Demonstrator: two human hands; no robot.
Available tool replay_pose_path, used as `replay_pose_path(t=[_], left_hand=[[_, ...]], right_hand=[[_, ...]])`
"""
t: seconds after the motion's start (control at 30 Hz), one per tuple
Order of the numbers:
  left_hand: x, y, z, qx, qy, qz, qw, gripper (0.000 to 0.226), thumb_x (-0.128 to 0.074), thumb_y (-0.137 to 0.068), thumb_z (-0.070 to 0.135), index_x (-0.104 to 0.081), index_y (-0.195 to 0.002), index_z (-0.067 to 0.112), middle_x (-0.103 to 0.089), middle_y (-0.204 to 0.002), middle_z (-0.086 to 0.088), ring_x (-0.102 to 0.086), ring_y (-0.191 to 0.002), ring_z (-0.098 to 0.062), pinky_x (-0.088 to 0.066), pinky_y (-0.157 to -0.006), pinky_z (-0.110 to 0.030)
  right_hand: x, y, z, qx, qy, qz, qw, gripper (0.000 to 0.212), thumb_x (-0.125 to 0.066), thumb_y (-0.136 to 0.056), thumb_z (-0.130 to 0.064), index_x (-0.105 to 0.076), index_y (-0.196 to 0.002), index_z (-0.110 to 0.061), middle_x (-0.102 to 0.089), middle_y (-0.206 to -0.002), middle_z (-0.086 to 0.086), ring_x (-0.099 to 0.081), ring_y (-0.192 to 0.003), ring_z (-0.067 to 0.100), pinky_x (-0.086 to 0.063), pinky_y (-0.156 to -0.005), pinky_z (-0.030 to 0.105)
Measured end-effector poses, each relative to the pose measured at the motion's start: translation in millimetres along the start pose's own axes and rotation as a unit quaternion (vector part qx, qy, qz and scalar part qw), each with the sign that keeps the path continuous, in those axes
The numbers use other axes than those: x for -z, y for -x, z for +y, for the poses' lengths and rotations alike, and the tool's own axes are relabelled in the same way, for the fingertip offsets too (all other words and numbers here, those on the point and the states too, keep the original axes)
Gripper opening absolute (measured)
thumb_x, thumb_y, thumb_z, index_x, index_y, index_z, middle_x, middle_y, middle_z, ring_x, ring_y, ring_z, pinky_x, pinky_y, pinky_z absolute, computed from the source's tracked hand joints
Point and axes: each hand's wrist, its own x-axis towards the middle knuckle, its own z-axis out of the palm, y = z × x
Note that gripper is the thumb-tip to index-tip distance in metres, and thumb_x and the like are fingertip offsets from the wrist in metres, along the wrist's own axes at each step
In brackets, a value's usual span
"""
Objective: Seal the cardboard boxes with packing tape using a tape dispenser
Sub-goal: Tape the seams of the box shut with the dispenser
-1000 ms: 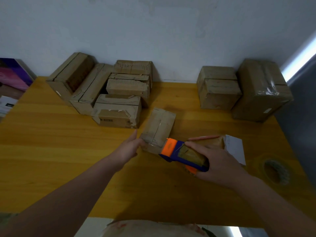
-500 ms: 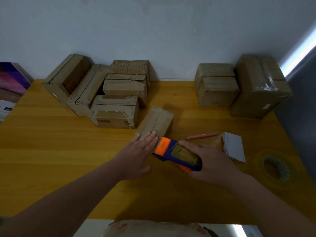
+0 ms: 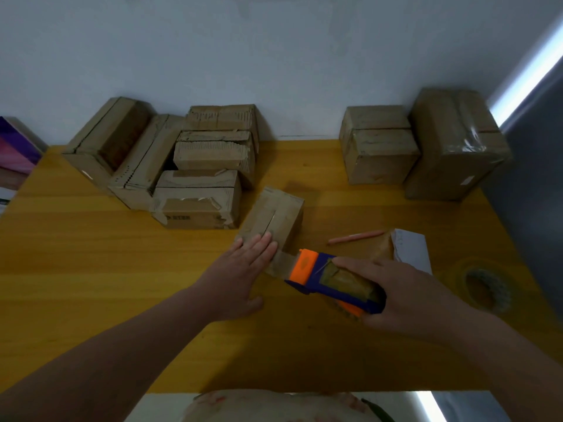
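The small cardboard box (image 3: 274, 213) lies just above the centre of the frame, on the yellow wooden counter (image 3: 91, 269), with its long top seam pointing toward the person. The left hand (image 3: 240, 269) lies flat on its near end. The fingers are straight and together, the grip is fully open, and it presses down the strip of tape (image 3: 281, 263) without holding anything. This strip runs from under the fingers to the orange mouth of the tape dispenser (image 3: 332, 281), right of centre. The right hand (image 3: 405, 293) has its grip closed around the blue body of the dispenser, with the forefinger laid along the top.

I judge that the tape is only being anchored at the near end and the seam is not yet covered. The next move calls for drawing the dispenser along the seam to the far end while the left hand keeps the box from sliding, and then tearing the tape on the blade.

As far as I can count, there are nine boxes: this one, the left group of boxes (image 3: 198, 199) with five in the upper left, and the right group of boxes (image 3: 380, 156) with three in the upper right. There is one dispenser, one spare tape roll (image 3: 484, 287) at the right edge, one pink pen (image 3: 355, 237) and one white paper (image 3: 409, 248).
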Motion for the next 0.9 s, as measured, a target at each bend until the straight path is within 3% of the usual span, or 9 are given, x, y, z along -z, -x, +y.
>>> replay_pose_path(t=[0.17,0.3,0.37,0.5,0.6,0.77,0.9], left_hand=[[1,-1,1,0.006,0.021,0.005,1.0,0.094,-0.049,-0.085,0.046,0.02,-0.145,0.027,0.024,-0.154,0.004,0.026,-0.14,-0.01,0.022,-0.11,-0.028],[1,-2,2,0.015,0.032,0.004,0.999,0.091,-0.052,-0.086,0.035,0.015,-0.148,0.025,0.021,-0.154,0.005,0.024,-0.14,-0.01,0.019,-0.111,-0.028],[0,-3,3,0.023,0.035,0.001,0.999,0.091,-0.052,-0.086,0.028,0.012,-0.15,0.025,0.023,-0.152,0.006,0.023,-0.139,-0.008,0.018,-0.111,-0.028],[-2,-5,3,0.033,0.034,0.004,0.999,0.09,-0.048,-0.085,0.013,0.013,-0.15,0.025,0.025,-0.15,0.008,0.022,-0.139,-0.006,0.016,-0.112,-0.027],[-3,-6,2,0.035,0.036,0.018,0.999,0.088,-0.046,-0.085,0.003,0.009,-0.15,0.026,0.024,-0.149,0.009,0.02,-0.137,-0.003,0.013,-0.113,-0.027],[-5,-9,0,0.04,0.012,0.047,0.998,0.085,-0.046,-0.09,-0.001,0.005,-0.151,0.029,0.021,-0.148,0.013,0.007,-0.144,-0.005,0.01,-0.112,-0.025],[-7,-10,1,0.043,0.012,0.063,0.997,0.083,-0.046,-0.091,-0.003,0.002,-0.152,0.029,0.019,-0.148,0.013,0.003,-0.146,-0.007,0.01,-0.11,-0.024]], right_hand=[[-6,-29,-13,-0.022,-0.009,-0.043,0.999,0.088,-0.069,-0.079,-0.051,-0.009,-0.143,-0.059,-0.048,-0.12,-0.005,-0.053,-0.096,0.01,-0.052,-0.079,0.03],[-1,-49,-22,-0.028,-0.058,-0.054,0.996,0.083,-0.073,-0.076,-0.042,-0.024,-0.141,-0.056,-0.052,-0.104,-0.015,-0.059,-0.075,-0.001,-0.042,-0.051,0.01],[3,-54,-23,-0.025,-0.07,-0.048,0.996,0.08,-0.074,-0.074,-0.039,-0.03,-0.138,-0.057,-0.054,-0.11,-0.015,-0.057,-0.076,-0.005,-0.039,-0.048,0.008],[7,-64,-18,-0.063,-0.128,-0.084,0.986,0.074,-0.075,-0.076,-0.03,-0.039,-0.137,-0.052,-0.048,-0.132,0.002,-0.06,-0.083,0.008,-0.045,-0.056,0.014],[9,-68,-16,-0.085,-0.189,-0.104,0.973,0.069,-0.075,-0.078,-0.024,-0.043,-0.135,-0.046,-0.046,-0.137,0.004,-0.063,-0.093,0.019,-0.046,-0.06,0.017],[15,-71,-21,-0.11,-0.178,-0.125,0.97,0.079,-0.068,-0.056,-0.049,-0.046,-0.131,-0.051,-0.026,-0.151,-0.008,-0.043,-0.113,0.012,-0.039,-0.067,0.02],[22,-70,-21,-0.114,-0.173,-0.139,0.968,0.08,-0.065,-0.052,-0.05,-0.049,-0.13,-0.05,-0.028,-0.152,-0.011,-0.033,-0.128,0.016,-0.037,-0.079,0.023]])
